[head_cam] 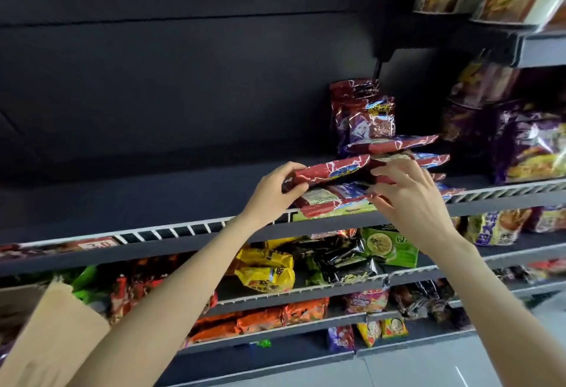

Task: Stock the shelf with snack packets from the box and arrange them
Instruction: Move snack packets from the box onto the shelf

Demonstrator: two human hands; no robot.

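Left hand (277,192) pinching the near end of a red snack packet (332,170), right hand (409,195) curled round the stacked packets just at three o'clock of it, on the shelf (183,202). Probably light, crinkly, slippery; best held by the edges. Glossy red foil, more standing upright behind at twelve o'clock.

Packet stack (367,184) on shelf (183,242)
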